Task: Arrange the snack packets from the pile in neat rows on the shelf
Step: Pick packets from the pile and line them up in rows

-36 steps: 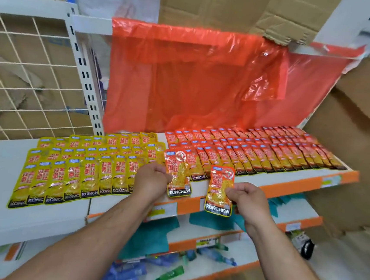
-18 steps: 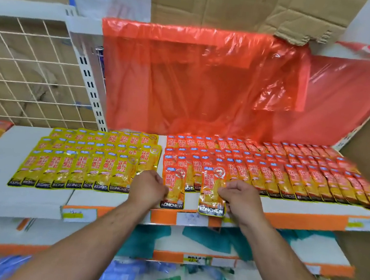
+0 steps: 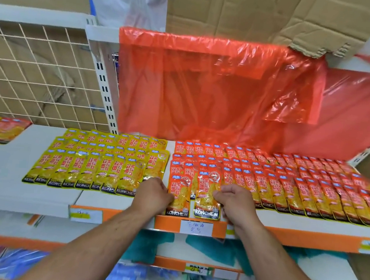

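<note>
Two orange KONCHEW snack packets lie side by side at the front of the white shelf (image 3: 284, 221). My left hand (image 3: 151, 195) pinches the left packet (image 3: 180, 193) by its left edge. The right packet (image 3: 207, 196) is pinched at its right edge by my right hand (image 3: 233, 203). Behind and to the right of them run overlapping rows of orange packets (image 3: 288, 183). Rows of yellow packets (image 3: 100, 165) lie to the left on the same shelf level.
A red plastic sheet (image 3: 206, 92) hangs behind the orange rows. A loose pile of packets (image 3: 2, 129) sits at the far left. A wire grid panel (image 3: 39, 74) stands at back left. Lower shelves (image 3: 212, 266) hold blue and green items.
Both hands have carried their packets forward and down onto the shelf front, in line with the orange rows. The camera has moved closer and turned to face the shelf squarely.
</note>
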Demonstrator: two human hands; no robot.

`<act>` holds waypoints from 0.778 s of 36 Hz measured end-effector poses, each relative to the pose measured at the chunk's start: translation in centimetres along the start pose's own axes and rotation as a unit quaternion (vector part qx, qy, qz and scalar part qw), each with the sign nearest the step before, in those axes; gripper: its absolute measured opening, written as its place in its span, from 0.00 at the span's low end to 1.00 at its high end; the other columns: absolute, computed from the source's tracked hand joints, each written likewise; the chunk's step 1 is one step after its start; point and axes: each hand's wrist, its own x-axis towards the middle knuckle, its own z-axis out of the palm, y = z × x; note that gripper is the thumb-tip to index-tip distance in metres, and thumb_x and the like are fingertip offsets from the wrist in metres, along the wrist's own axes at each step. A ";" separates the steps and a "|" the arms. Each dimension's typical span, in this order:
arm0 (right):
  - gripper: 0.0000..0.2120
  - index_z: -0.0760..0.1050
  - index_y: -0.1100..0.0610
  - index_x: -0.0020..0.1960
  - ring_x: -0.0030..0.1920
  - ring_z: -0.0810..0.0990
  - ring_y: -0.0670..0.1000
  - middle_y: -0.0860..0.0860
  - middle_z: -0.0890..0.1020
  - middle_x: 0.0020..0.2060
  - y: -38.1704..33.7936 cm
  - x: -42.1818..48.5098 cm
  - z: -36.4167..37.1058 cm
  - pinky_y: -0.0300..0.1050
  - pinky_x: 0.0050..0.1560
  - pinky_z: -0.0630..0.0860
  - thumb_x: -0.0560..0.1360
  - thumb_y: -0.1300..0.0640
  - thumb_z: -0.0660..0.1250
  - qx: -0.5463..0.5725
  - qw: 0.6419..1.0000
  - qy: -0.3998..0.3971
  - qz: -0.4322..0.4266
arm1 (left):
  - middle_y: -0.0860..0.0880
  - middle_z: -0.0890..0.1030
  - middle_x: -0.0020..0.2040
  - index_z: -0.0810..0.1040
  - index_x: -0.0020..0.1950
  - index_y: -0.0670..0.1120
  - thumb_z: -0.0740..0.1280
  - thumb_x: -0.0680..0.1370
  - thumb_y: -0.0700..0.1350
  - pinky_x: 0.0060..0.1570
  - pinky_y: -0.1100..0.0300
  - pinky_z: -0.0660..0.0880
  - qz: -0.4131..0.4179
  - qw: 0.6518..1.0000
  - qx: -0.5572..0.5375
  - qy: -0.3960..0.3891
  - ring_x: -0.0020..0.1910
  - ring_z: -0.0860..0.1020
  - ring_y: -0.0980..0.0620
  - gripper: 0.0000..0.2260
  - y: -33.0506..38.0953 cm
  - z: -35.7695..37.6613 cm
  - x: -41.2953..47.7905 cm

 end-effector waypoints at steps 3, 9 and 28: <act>0.08 0.77 0.55 0.50 0.36 0.75 0.49 0.56 0.82 0.48 -0.8 0.2 0.9 0.43 0.37 0.72 0.74 0.60 0.74 -0.019 1.000 0.003 0.002 | 0.52 0.80 0.34 0.76 0.38 0.46 0.73 0.72 0.47 0.30 0.63 0.68 0.023 0.999 -0.022 0.031 0.33 0.77 0.56 0.08 -0.3 -0.3 -0.2; 0.07 0.78 0.59 0.48 0.44 0.79 0.51 0.52 0.81 0.44 -1.8 0.4 3.5 0.41 0.40 0.73 0.73 0.63 0.74 -0.084 0.996 0.020 -0.006 | 0.51 0.81 0.36 0.77 0.42 0.49 0.69 0.73 0.46 0.37 0.57 0.75 0.111 0.991 0.001 0.075 0.37 0.78 0.48 0.02 -1.9 -1.7 -0.3; 0.07 0.74 0.54 0.41 0.35 0.77 0.50 0.49 0.78 0.34 -1.4 -1.3 5.7 0.40 0.28 0.65 0.75 0.53 0.67 -0.459 0.878 0.115 -0.069 | 0.50 0.82 0.45 0.77 0.50 0.50 0.65 0.76 0.49 0.37 0.61 0.67 0.178 0.982 0.057 0.042 0.43 0.77 0.50 0.06 -3.3 -2.8 -1.4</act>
